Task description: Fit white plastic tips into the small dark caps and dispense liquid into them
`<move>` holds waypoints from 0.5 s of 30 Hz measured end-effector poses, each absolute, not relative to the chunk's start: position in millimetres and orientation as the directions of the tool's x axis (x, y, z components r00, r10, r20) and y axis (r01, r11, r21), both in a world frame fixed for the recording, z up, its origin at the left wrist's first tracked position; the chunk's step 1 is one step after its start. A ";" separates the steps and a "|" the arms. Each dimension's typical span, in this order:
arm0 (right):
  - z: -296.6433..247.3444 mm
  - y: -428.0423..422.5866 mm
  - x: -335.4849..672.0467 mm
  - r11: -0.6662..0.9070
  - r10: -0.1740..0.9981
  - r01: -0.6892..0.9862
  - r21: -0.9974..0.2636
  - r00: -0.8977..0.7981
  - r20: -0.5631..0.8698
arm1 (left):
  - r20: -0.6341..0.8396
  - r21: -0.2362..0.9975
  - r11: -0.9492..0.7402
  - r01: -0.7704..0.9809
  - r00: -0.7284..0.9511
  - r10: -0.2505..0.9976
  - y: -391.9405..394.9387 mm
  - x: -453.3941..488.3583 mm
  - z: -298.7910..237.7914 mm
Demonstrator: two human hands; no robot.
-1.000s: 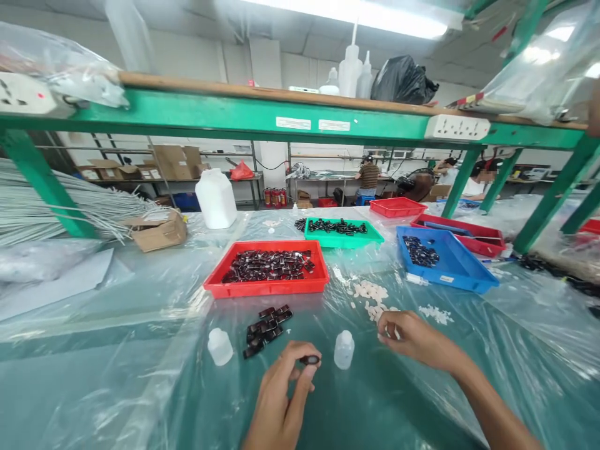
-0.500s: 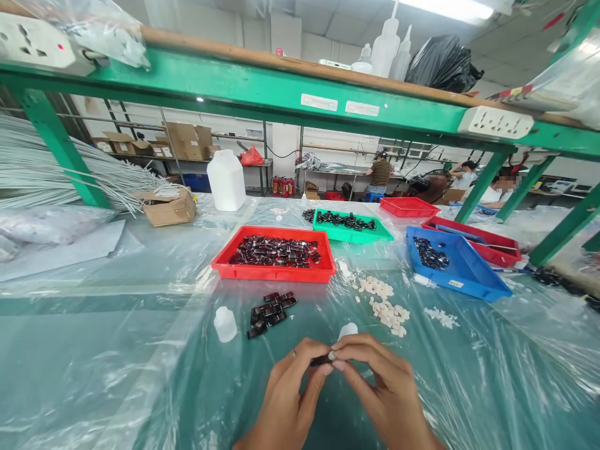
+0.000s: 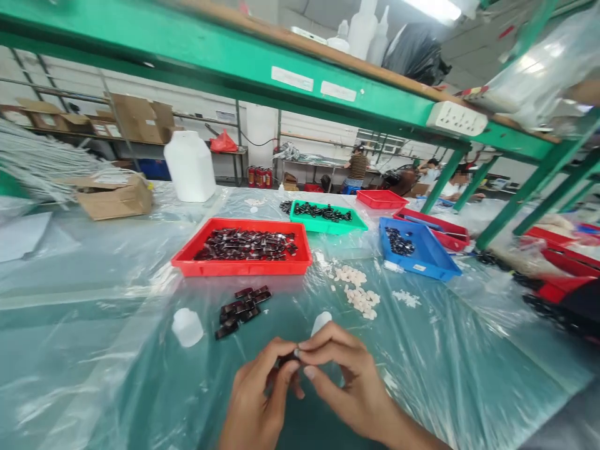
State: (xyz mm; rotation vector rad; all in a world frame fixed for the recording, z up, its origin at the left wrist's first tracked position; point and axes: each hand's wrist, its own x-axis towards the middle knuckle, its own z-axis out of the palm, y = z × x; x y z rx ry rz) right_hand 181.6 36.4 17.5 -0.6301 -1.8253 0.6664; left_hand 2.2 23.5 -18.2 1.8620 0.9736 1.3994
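We judge that the work on one dark part (image 3: 285,359) is under way, but we cannot tell how much of it is finished. Several loose parts (image 3: 240,310) lie near on the sheet (image 3: 117,294), and many more fill the red tray (image 3: 241,269); which are done, we cannot see. The left hand (image 3: 255,397) pinches the dark part between thumb and forefinger. The right hand (image 3: 349,381) has its bent forefinger at the part's end, thumb slightly apart; whether it grips something small, we cannot tell.
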 end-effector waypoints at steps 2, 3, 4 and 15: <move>20.6 35.3 181.8 0.696 0.700 0.113 -0.709 -0.329 0.634 | 0.542 0.792 -0.573 0.211 0.189 0.819 26.9 -0.2 -21.8; 21.6 35.5 182.0 0.694 0.702 0.121 -0.710 -0.332 0.630 | 0.551 0.780 -0.585 0.222 0.196 0.811 28.9 -1.0 -23.7; 22.3 36.7 183.2 0.695 0.701 0.132 -0.707 -0.343 0.625 | 0.557 0.771 -0.592 0.234 0.203 0.805 30.9 -1.7 -25.4; -3.3 116.6 385.5 0.173 0.920 0.710 -0.682 0.131 0.370 | 0.577 0.680 -0.615 0.400 0.226 0.785 54.3 -22.0 -33.5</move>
